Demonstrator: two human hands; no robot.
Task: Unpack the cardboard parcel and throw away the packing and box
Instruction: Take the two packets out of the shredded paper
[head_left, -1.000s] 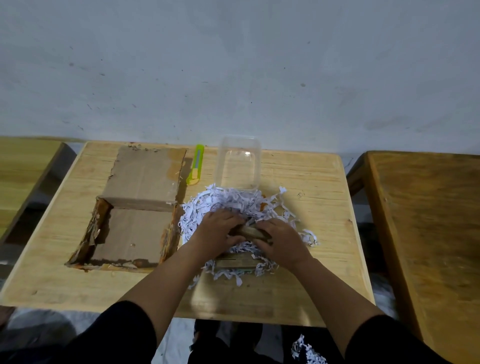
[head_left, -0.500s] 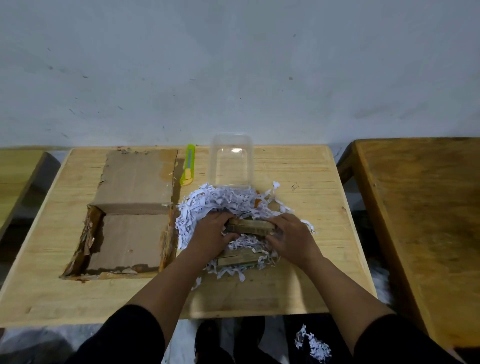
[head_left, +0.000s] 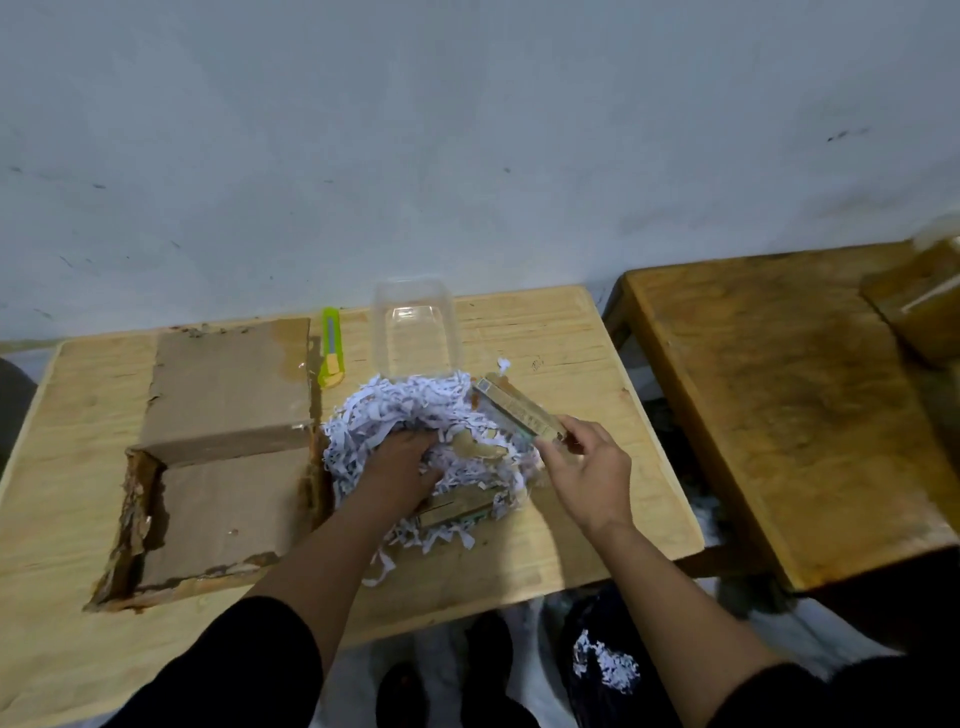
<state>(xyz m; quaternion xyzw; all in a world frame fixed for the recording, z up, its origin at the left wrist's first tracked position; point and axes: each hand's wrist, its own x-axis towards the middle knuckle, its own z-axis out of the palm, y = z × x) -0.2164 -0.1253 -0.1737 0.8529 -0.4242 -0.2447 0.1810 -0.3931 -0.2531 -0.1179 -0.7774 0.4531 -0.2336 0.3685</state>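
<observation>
The opened cardboard box (head_left: 223, 457) lies flat on the left of the light wooden table (head_left: 597, 467), its flap folded back. A heap of white shredded paper (head_left: 405, 410) sits right of it. My right hand (head_left: 589, 473) holds a small tan carton (head_left: 519, 413) lifted out of the shreds, tilted up and to the left. My left hand (head_left: 400, 467) presses palm-down into the shreds, fingers spread. A second tan carton (head_left: 457, 509) lies half buried at the heap's near edge.
A clear plastic container (head_left: 415, 327) stands behind the heap, a green utility knife (head_left: 331, 345) beside it. A darker wooden table (head_left: 779, 395) stands to the right, across a gap. Shredded paper (head_left: 605, 665) lies in a dark bag on the floor.
My right hand has pulled one carton out of the shreds and raised it to the right. My left hand let go of it and sank into the paper.
</observation>
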